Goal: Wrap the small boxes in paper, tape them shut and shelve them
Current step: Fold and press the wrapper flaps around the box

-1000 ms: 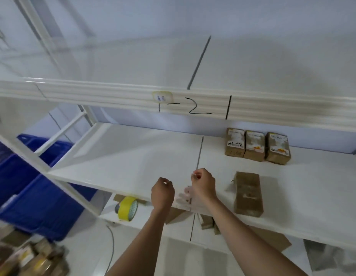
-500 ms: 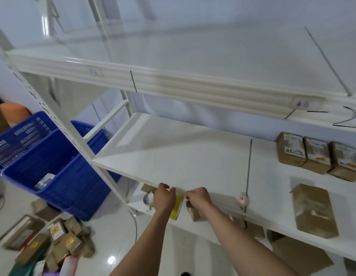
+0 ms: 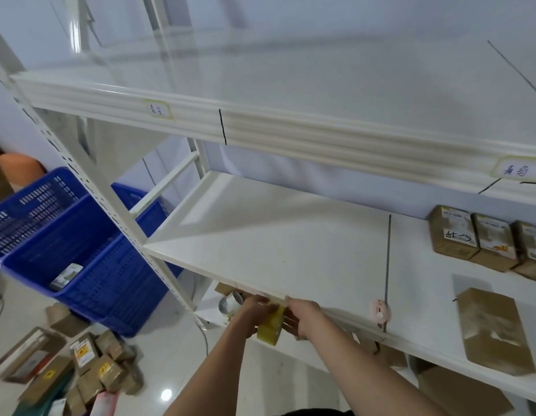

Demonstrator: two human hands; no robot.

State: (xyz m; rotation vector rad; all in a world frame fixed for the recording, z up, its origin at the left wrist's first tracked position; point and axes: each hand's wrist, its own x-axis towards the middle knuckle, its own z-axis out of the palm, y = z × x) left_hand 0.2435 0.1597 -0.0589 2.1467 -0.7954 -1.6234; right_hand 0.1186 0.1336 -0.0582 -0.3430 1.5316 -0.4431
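Both hands down at front edge of middle shelf (image 3: 290, 244). Left hand (image 3: 254, 310) and right hand (image 3: 304, 315) close together, both gripping yellowish tape roll (image 3: 271, 328), just below shelf lip. Second, greyish tape roll (image 3: 230, 303) tucked under shelf, left of hands. Wrapped box (image 3: 494, 331) lying flat on shelf, far right. Three small boxes (image 3: 482, 243) in row behind it, near back wall. Blue crates (image 3: 89, 250) left of shelf; loose boxes (image 3: 89, 367) on floor below them.

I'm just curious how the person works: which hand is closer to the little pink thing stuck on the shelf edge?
The right hand. It is at the shelf's front edge, just left of the pink thing; the left hand is farther left, beyond the yellow tape roll.
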